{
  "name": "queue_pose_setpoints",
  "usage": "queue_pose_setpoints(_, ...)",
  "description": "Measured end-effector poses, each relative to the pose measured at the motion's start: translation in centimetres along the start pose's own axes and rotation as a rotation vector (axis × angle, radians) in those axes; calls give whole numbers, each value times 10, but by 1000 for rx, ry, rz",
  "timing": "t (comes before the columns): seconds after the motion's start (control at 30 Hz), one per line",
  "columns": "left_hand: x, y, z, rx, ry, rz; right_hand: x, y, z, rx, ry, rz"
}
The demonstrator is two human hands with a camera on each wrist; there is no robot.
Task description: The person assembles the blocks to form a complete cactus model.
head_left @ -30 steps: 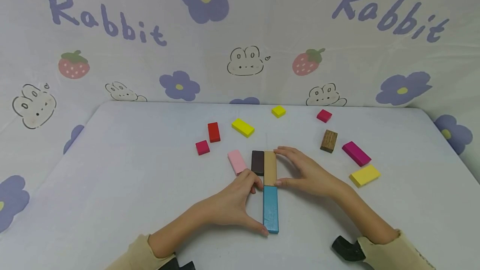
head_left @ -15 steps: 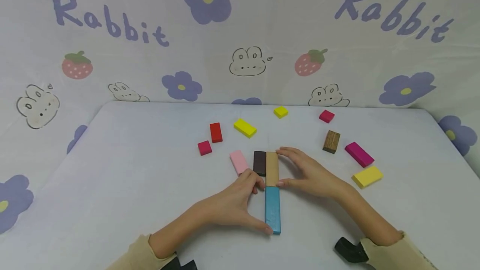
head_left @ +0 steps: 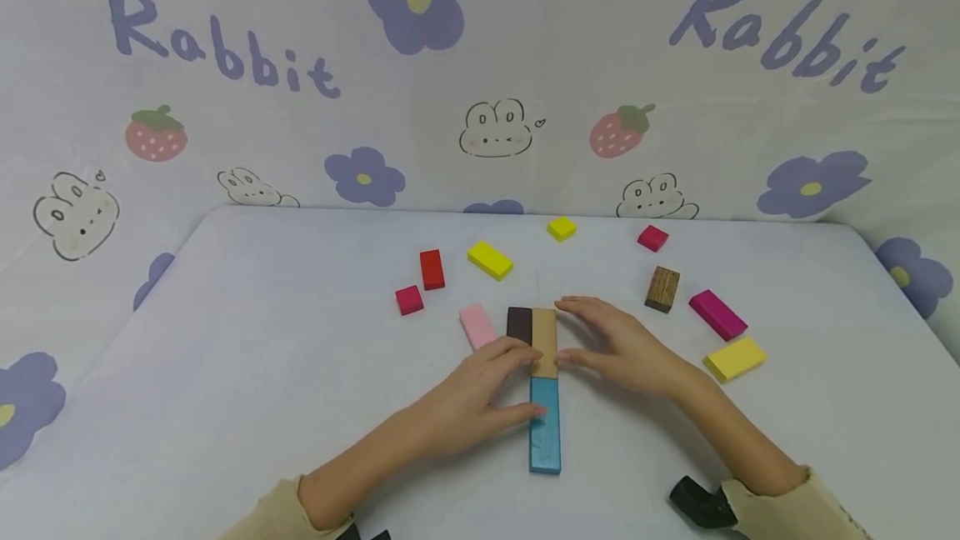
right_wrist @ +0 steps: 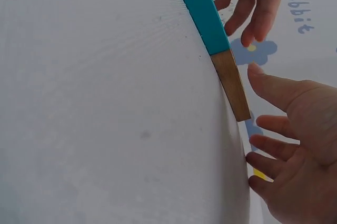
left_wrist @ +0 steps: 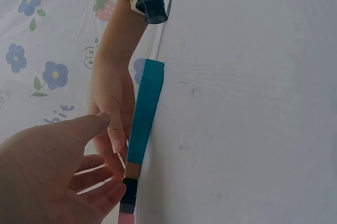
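Note:
A blue rectangular block [head_left: 545, 444] and a tan block [head_left: 544, 325] lie end to end in a straight line on the white table. A dark brown block [head_left: 518, 322] sits flush against the tan one's left side. My left hand [head_left: 468, 394] hovers over the line from the left, thumb across the blue block and fingertips over the tan one, gripping nothing. In the left wrist view, that hand [left_wrist: 47, 166] has its fingers loosely bent. My right hand [head_left: 630, 348] is at the tan block's right side, thumb and fingers spread; the right wrist view shows this hand [right_wrist: 310, 129] relaxed.
Left of the dark block lies a pink block [head_left: 476, 325]. Behind are two red blocks [head_left: 432, 269] and two yellow blocks [head_left: 491, 260]. To the right lie a wood-grain block [head_left: 663, 288], a magenta block [head_left: 718, 313], another yellow block [head_left: 736, 358] and a small red block [head_left: 652, 237].
My left hand has lifted from the blue block's left side, its thumb moving up from the near end to over the block's middle. The right hand and the blocks keep their places.

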State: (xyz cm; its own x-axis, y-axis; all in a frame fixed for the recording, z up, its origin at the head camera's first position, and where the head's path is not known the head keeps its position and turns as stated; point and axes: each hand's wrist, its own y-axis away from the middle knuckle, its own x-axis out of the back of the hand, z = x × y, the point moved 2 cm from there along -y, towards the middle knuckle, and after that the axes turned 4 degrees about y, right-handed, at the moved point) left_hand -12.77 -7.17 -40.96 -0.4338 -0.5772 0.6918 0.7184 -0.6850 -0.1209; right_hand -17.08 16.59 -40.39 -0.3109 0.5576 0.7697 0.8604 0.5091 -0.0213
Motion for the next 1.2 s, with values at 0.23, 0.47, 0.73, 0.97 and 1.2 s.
queue_pose_setpoints(0.23,1,4,8,63,-18,-74,2,-1,-1,35,-6,62)
queue_pose_setpoints(0.47,-7,0,-4,0,-23,-149,9,3,-1,40,-22,102)
queue_pose_setpoints(0.73,-10,-3,-15,-56,-78,-172,11,5,1,42,-34,111)
queue_pose_setpoints(0.97,-1,-4,-3,-114,-147,-144,6,-13,-3,100,-41,79)
queue_pose_setpoints(1.2,1,-6,-8,-58,-211,-116,4,-21,-7,142,-25,73)
